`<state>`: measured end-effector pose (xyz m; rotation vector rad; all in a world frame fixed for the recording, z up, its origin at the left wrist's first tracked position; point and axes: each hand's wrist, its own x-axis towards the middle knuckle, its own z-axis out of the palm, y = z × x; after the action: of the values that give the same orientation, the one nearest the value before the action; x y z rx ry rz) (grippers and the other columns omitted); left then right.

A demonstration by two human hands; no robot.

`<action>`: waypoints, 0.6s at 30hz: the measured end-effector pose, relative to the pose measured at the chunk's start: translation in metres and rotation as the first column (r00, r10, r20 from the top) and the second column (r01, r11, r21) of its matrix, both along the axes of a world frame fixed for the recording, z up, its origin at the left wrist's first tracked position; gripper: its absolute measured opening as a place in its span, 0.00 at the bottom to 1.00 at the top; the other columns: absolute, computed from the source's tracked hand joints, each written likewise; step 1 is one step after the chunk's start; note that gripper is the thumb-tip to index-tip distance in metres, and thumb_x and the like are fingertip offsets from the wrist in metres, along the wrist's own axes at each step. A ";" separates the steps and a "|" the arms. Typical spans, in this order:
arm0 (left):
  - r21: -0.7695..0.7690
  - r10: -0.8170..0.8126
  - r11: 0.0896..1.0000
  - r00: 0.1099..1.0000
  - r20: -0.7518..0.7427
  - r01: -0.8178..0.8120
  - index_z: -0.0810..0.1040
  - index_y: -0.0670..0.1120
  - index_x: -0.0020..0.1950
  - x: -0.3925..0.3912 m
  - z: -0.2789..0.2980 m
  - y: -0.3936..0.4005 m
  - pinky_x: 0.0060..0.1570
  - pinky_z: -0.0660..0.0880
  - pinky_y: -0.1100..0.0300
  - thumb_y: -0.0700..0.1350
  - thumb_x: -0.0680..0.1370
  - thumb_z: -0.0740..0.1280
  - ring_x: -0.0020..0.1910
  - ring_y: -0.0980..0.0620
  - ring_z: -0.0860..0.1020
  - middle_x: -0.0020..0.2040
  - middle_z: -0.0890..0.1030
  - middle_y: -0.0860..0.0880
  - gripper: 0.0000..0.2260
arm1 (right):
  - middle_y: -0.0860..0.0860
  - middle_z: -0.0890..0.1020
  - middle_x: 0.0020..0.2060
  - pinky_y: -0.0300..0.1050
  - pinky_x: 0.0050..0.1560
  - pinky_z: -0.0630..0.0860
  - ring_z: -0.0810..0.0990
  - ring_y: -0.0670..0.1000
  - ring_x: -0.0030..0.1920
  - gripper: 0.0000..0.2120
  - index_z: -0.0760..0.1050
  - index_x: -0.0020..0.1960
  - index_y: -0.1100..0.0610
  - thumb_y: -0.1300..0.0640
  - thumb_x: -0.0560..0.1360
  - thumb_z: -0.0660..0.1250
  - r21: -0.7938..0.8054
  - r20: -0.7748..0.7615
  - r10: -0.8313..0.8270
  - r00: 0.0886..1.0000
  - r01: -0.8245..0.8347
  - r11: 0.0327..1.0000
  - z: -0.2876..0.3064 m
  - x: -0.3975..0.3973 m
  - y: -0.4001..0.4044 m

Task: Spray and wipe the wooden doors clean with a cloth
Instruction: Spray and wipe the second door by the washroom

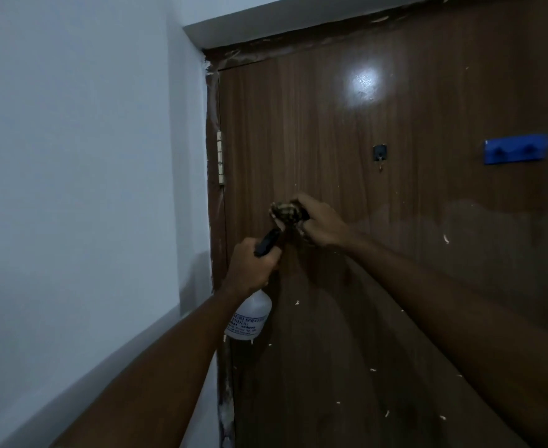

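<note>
A brown wooden door (347,124) fills the right side of the head view, flecked with pale spots. My left hand (254,270) grips the black trigger head of a white spray bottle (250,318), whose body hangs below the fist close to the door's hinge side. My right hand (321,224) holds a bunched checked cloth (284,213) against the door, just above the sprayer's nozzle. Most of the cloth is hidden inside the fist.
A pale wall (88,189) runs along the left up to the door frame, with a hinge (221,156) on that edge. A small hook (380,155) and a blue hook rack (516,149) are fixed on the door above my hands.
</note>
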<state>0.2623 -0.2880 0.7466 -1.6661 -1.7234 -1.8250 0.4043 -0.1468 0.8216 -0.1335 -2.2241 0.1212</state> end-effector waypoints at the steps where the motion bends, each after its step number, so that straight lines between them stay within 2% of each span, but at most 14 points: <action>1: 0.033 0.002 0.999 1.000 0.007 -0.002 0.79 0.31 0.42 0.000 0.002 0.002 0.22 0.69 0.60 0.39 0.82 0.69 0.23 0.47 0.73 0.34 0.79 0.30 0.13 | 0.53 0.79 0.45 0.44 0.38 0.73 0.79 0.50 0.41 0.20 0.68 0.62 0.55 0.71 0.74 0.60 -0.018 0.053 -0.004 0.999 0.005 1.000 0.004 0.000 0.000; 3: 0.065 0.002 0.998 1.000 0.007 -0.003 0.80 0.33 0.41 0.002 0.006 0.005 0.22 0.69 0.61 0.40 0.82 0.69 0.22 0.48 0.73 0.34 0.80 0.33 0.13 | 0.54 0.78 0.50 0.48 0.40 0.74 0.77 0.51 0.43 0.16 0.69 0.61 0.58 0.69 0.76 0.62 0.167 0.083 -0.066 0.994 0.052 0.985 0.005 0.002 0.001; 4: 0.063 -0.003 0.998 1.000 0.006 0.003 0.81 0.35 0.41 0.002 0.006 0.008 0.22 0.70 0.60 0.40 0.82 0.69 0.22 0.49 0.74 0.33 0.81 0.36 0.12 | 0.54 0.76 0.54 0.48 0.41 0.74 0.76 0.51 0.45 0.15 0.70 0.62 0.59 0.66 0.76 0.64 0.293 0.044 -0.122 0.992 0.103 0.950 0.002 0.002 0.004; 6: 0.043 -0.012 0.999 1.000 -0.021 0.013 0.81 0.37 0.42 0.001 0.006 0.012 0.22 0.71 0.60 0.40 0.83 0.68 0.22 0.51 0.74 0.33 0.81 0.40 0.11 | 0.55 0.73 0.61 0.48 0.45 0.77 0.76 0.52 0.51 0.19 0.73 0.65 0.57 0.56 0.75 0.70 0.497 -0.097 -0.241 0.966 0.257 0.829 -0.004 -0.001 0.009; 8: 0.035 -0.009 0.999 0.999 -0.051 0.011 0.81 0.38 0.43 0.001 0.006 0.017 0.23 0.71 0.62 0.40 0.83 0.68 0.23 0.52 0.74 0.33 0.81 0.40 0.10 | 0.57 0.75 0.63 0.53 0.53 0.77 0.77 0.57 0.56 0.22 0.75 0.64 0.54 0.51 0.72 0.75 0.634 -0.235 -0.338 0.911 0.407 0.658 -0.005 -0.003 0.017; 9: 0.037 -0.009 0.999 0.998 -0.058 0.011 0.81 0.39 0.42 0.002 0.007 0.018 0.23 0.71 0.62 0.40 0.83 0.67 0.22 0.53 0.74 0.33 0.81 0.41 0.10 | 0.57 0.77 0.63 0.55 0.55 0.75 0.77 0.59 0.58 0.22 0.77 0.63 0.54 0.50 0.72 0.77 0.660 -0.270 -0.362 0.893 0.445 0.605 -0.006 -0.004 0.022; 10: 0.045 -0.010 0.999 0.998 -0.059 0.013 0.81 0.40 0.42 0.003 0.009 0.019 0.23 0.71 0.62 0.40 0.83 0.67 0.22 0.53 0.74 0.33 0.81 0.42 0.11 | 0.57 0.78 0.62 0.56 0.57 0.75 0.77 0.60 0.60 0.22 0.78 0.63 0.54 0.50 0.71 0.77 0.663 -0.290 -0.361 0.886 0.459 0.592 -0.009 -0.003 0.027; 13: 0.066 -0.022 0.998 0.998 -0.057 0.026 0.81 0.41 0.41 0.006 0.017 0.022 0.22 0.71 0.62 0.40 0.83 0.67 0.22 0.53 0.74 0.33 0.81 0.42 0.11 | 0.61 0.77 0.67 0.61 0.64 0.74 0.76 0.64 0.66 0.23 0.76 0.69 0.56 0.50 0.76 0.68 0.594 -0.320 -0.303 0.898 0.440 0.673 -0.026 -0.003 0.036; 15: 0.071 -0.021 0.997 0.997 -0.073 0.027 0.80 0.42 0.41 0.007 0.022 0.022 0.22 0.71 0.62 0.41 0.83 0.67 0.22 0.53 0.75 0.33 0.81 0.41 0.12 | 0.62 0.71 0.74 0.63 0.72 0.68 0.70 0.65 0.72 0.27 0.71 0.75 0.57 0.51 0.78 0.60 0.574 -0.344 -0.302 0.889 0.454 0.682 -0.046 -0.004 0.036; 17: 0.079 -0.009 0.997 0.996 -0.086 0.016 0.81 0.41 0.40 0.008 0.027 0.022 0.22 0.71 0.60 0.41 0.83 0.67 0.22 0.51 0.75 0.33 0.82 0.40 0.12 | 0.62 0.67 0.77 0.64 0.75 0.64 0.66 0.65 0.75 0.29 0.66 0.79 0.56 0.52 0.79 0.62 0.621 -0.315 -0.324 0.892 0.452 0.640 -0.066 -0.003 0.041; 18: 0.083 -0.005 0.996 0.996 -0.088 0.012 0.81 0.39 0.40 0.008 0.028 0.023 0.23 0.71 0.59 0.41 0.83 0.67 0.23 0.50 0.76 0.33 0.81 0.39 0.13 | 0.62 0.68 0.76 0.63 0.74 0.65 0.67 0.65 0.75 0.29 0.65 0.80 0.55 0.52 0.80 0.64 0.677 -0.294 -0.318 0.901 0.431 0.597 -0.075 -0.001 0.046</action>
<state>0.2706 -0.2650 0.7745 -1.6963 -1.5848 -1.7737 0.4038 -0.1005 0.7466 -0.1420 -1.8832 -0.9739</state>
